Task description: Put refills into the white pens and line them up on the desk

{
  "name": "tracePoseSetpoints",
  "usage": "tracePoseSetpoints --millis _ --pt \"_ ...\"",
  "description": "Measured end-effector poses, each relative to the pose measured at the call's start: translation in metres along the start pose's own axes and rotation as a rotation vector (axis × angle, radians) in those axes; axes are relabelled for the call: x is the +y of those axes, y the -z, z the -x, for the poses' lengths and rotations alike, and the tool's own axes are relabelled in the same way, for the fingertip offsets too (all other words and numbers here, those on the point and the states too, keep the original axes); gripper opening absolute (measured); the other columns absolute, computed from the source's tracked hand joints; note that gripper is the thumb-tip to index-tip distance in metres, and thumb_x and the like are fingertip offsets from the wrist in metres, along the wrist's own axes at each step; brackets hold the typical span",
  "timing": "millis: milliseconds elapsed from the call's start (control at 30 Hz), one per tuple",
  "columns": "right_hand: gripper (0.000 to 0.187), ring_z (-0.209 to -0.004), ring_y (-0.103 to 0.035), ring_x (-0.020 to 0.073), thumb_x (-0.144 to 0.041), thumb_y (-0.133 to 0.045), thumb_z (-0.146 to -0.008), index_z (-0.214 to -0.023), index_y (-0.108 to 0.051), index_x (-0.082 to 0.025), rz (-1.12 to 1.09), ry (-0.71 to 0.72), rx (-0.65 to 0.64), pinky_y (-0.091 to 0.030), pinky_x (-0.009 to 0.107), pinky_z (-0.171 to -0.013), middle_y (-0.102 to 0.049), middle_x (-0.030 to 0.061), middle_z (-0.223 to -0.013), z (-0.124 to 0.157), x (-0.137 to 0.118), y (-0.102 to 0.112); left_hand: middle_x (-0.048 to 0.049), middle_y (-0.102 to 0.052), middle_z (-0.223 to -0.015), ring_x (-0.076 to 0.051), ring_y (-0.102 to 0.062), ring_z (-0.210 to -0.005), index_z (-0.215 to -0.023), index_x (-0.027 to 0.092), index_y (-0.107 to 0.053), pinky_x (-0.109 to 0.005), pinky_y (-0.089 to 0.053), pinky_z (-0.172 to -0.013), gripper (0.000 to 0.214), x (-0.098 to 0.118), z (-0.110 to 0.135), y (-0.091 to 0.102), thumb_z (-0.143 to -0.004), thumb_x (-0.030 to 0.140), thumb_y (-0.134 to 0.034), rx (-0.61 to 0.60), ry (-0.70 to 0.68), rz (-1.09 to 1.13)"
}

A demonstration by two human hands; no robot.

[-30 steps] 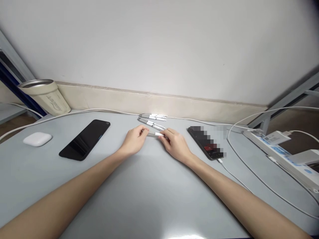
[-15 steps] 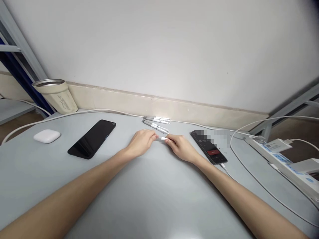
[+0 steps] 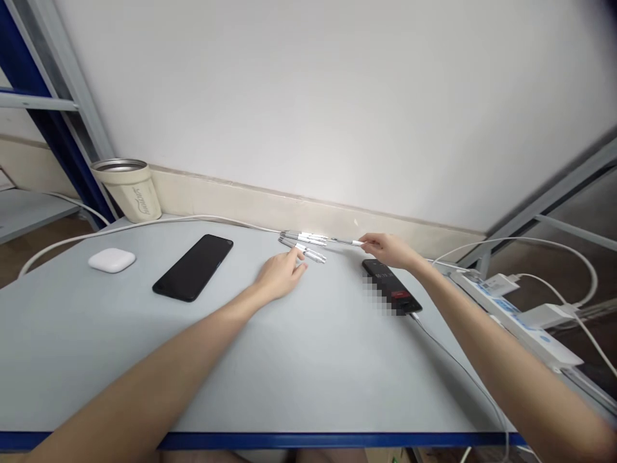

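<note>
At nine o'clock on the table (image 3: 289,379) lies a closed white case (image 3: 112,260), contents hidden; at ten, an open-topped cream tumbler (image 3: 137,198), its inside hard to make out. Then a black phone (image 3: 193,267). The left hand (image 3: 281,276) is at the fanned pens (image 3: 304,239) at twelve, its grip unclear. At one, the right hand (image 3: 388,249) pinches a single pen (image 3: 344,242), covering one end, beyond a partly pixelated cabled phone (image 3: 393,283).

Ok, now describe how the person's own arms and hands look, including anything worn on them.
The left hand and right hand are both bare, with no gloves. No sleeve, watch or bracelet shows along the left forearm or right forearm. I see no rings or markings, though some fingers are partly hidden.
</note>
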State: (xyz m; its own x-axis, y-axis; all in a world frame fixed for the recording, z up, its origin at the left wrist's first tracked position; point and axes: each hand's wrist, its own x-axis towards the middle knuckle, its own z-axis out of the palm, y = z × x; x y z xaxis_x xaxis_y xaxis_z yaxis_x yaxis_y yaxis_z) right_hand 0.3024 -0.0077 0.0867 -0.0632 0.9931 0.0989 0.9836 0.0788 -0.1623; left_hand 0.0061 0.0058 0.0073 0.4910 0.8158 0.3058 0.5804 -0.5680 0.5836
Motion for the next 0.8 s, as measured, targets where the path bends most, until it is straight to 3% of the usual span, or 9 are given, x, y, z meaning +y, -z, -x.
tracePoseSetpoints --millis 167,400,600,700,800 --pt "0.026 -0.089 -0.062 0.0208 -0.022 -0.05 -0.082 -0.101 -0.068 -0.017 0.236 -0.11 -0.035 -0.041 0.026 -0.074 -0.071 0.0093 -0.096 -0.027 0.033 -0.014 -0.0013 -0.063 -0.076 -0.02 -0.059 -0.076 -0.095 0.023 -0.057 -0.028 -0.038 -0.062 0.022 0.003 0.003 0.0 -0.089 0.038 -0.041 -0.012 -0.074 -0.124" --pt "0.021 -0.089 -0.061 0.021 -0.017 -0.056 -0.076 -0.09 -0.071 -0.016 0.274 -0.142 0.009 -0.041 0.026 -0.073 -0.07 0.0109 -0.096 -0.043 0.026 -0.032 -0.0022 -0.064 -0.076 -0.02 -0.06 -0.079 -0.095 0.022 -0.058 -0.029 -0.04 -0.064 0.022 0.005 0.005 0.004 -0.089 0.035 -0.041 -0.027 -0.065 -0.118" --pt "0.022 -0.081 -0.061 0.016 -0.021 -0.05 -0.083 -0.092 -0.069 -0.015 0.194 0.052 0.035 -0.041 0.022 -0.073 -0.07 0.0082 -0.092 -0.041 -0.025 -0.031 -0.0029 -0.064 -0.078 -0.02 -0.06 -0.078 -0.091 0.023 -0.06 -0.029 -0.041 -0.065 0.021 0.003 0.005 0.003 -0.088 0.033 -0.042 -0.015 -0.108 -0.126" --pt "0.021 -0.079 -0.06 0.0127 -0.024 -0.05 -0.086 -0.094 -0.068 -0.019 0.137 0.199 0.02 -0.041 0.02 -0.073 -0.069 0.0037 -0.092 -0.031 -0.062 -0.045 -0.0036 -0.064 -0.08 -0.02 -0.059 -0.079 -0.088 0.022 -0.061 -0.029 -0.041 -0.067 0.021 0.002 0.004 0.0 -0.088 0.032 -0.042 -0.011 -0.115 -0.153" --pt "0.02 -0.079 -0.059 0.0154 -0.027 -0.051 -0.087 -0.098 -0.065 -0.019 0.12 0.358 0.09 -0.04 0.024 -0.07 -0.066 0.006 -0.093 -0.022 -0.091 -0.063 -0.0037 -0.064 -0.08 -0.02 -0.059 -0.079 -0.087 0.023 -0.061 -0.029 -0.041 -0.067 0.021 0.001 0.003 -0.002 -0.088 0.033 -0.042 -0.012 -0.122 -0.171"
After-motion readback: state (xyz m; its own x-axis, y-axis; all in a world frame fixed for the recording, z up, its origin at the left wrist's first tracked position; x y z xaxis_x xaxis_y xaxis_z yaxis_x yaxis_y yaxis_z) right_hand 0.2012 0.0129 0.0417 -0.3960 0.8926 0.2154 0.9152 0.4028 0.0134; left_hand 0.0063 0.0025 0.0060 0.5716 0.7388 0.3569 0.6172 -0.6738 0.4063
